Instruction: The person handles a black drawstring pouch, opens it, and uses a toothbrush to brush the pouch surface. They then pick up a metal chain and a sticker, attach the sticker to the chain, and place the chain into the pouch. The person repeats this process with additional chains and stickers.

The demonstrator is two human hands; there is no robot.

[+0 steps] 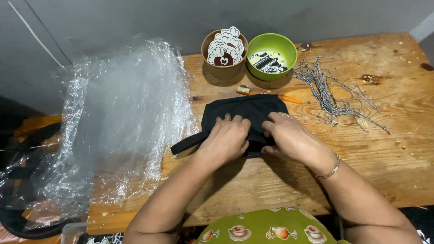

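Black fabric pouch (246, 113) is pinched on the table (361, 158) by the left hand (226, 138) and right hand (289, 135), fingers closed on its near edge. Soft, light and limp it is judged; it is best held at that folded edge.

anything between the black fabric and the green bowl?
Yes. In the head view a toothbrush with an orange handle lies on the table between the black fabric and the green bowl.

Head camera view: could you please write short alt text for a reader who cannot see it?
Both hands, left hand and right hand, press on a black fabric pouch on a wooden table. Behind it are a brown bowl of stickers, a green bowl and ball chains; clear plastic bags lie at the left.
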